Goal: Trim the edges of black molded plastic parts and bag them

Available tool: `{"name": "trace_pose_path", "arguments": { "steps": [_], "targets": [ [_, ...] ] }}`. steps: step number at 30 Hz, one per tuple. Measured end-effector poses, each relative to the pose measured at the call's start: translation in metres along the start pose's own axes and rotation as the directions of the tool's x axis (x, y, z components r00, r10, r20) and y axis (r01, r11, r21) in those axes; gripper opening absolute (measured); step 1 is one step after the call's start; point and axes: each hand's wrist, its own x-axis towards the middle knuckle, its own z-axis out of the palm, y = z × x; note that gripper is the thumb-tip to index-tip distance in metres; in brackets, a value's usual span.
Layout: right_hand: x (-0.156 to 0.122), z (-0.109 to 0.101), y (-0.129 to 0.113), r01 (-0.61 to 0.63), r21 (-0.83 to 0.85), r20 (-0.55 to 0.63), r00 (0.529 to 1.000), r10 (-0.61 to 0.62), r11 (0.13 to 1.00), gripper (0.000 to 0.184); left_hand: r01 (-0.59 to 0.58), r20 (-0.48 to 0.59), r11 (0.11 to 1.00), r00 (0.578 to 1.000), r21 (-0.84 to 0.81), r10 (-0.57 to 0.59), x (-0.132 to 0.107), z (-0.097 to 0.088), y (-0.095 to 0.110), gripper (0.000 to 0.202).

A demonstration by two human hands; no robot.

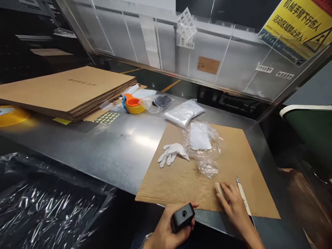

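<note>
My left hand (172, 224), at the front edge of the table, is closed around a small black plastic block (183, 217) with a round hole in its face. Over the brown cardboard sheet (233, 155), my right hand (234, 207) pinches a small beige piece (218, 188); its exact kind is unclear. Just right of that hand lies a slim knife-like tool (243, 197) with a pale handle and a metal tip. A white glove (173, 154) rests on the cardboard, beside crumpled clear plastic bags (207, 166) and a white packet (199, 136).
A stack of flat cardboard (85, 90) covers the table's left. Nested orange and yellow cups (135, 105), a sticker sheet (106, 117) and a bagged white packet (184, 112) sit farther back. Black plastic wrap (52, 207) fills the lower left. A panel (166, 45) hangs behind the metal table.
</note>
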Motion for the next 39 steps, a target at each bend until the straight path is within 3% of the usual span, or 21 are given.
{"name": "trace_pose_path", "arguments": {
  "steps": [3,4,7,9,15,20,23,25,29,34,37,39],
  "targets": [
    [0.000,-0.031,-0.052,0.113,0.243,0.049,0.990,-0.129,0.963,0.039,-0.059,0.039,0.972,0.998,0.226,0.051,-0.005,-0.002,-0.001,0.034],
    [0.001,-0.039,-0.071,0.213,0.321,0.028,0.972,-0.234,0.923,0.040,-0.077,0.065,0.961,0.996,0.266,0.062,-0.005,-0.001,0.000,0.028],
    [0.008,-0.051,-0.115,0.498,0.428,-0.025,0.841,-0.541,0.754,0.045,-0.109,0.162,0.959,0.984,0.263,0.067,-0.004,0.003,0.008,0.014],
    [0.009,-0.050,-0.126,0.570,0.426,-0.010,0.780,-0.626,0.703,0.047,-0.095,0.196,0.966,0.979,0.240,0.047,-0.006,0.003,0.011,0.014],
    [0.000,-0.045,-0.121,0.430,0.474,0.162,0.815,-0.556,0.769,0.043,-0.076,0.220,0.937,0.976,0.341,0.000,-0.020,-0.005,0.006,0.006],
    [-0.001,-0.047,-0.131,0.487,0.494,0.167,0.760,-0.628,0.720,0.050,-0.081,0.257,0.970,0.966,0.227,0.021,-0.024,-0.002,0.005,0.015],
    [-0.001,-0.051,-0.130,0.364,0.479,0.249,0.816,-0.521,0.799,0.044,-0.109,0.239,0.953,0.970,0.283,0.040,-0.025,-0.003,0.005,0.005],
    [-0.002,-0.051,-0.129,0.337,0.481,0.253,0.830,-0.496,0.809,0.042,-0.089,0.256,0.945,0.967,0.313,0.006,-0.026,-0.004,0.004,0.006],
    [-0.002,-0.047,-0.129,0.468,0.508,0.189,0.758,-0.624,0.723,0.046,-0.062,0.290,0.967,0.957,0.249,-0.014,-0.026,-0.005,0.004,0.001],
    [-0.001,-0.049,-0.127,0.323,0.501,0.299,0.806,-0.510,0.803,0.040,-0.053,0.270,0.947,0.962,0.317,-0.036,-0.026,-0.006,0.006,0.005],
    [0.001,-0.048,-0.126,0.398,0.528,0.273,0.757,-0.594,0.750,0.046,-0.015,0.317,0.964,0.946,0.266,-0.073,-0.025,-0.005,0.004,0.007],
    [0.002,-0.049,-0.126,0.393,0.526,0.283,0.756,-0.590,0.755,0.047,-0.029,0.294,0.964,0.955,0.265,-0.052,-0.025,-0.005,0.002,0.008]
  ]
}}
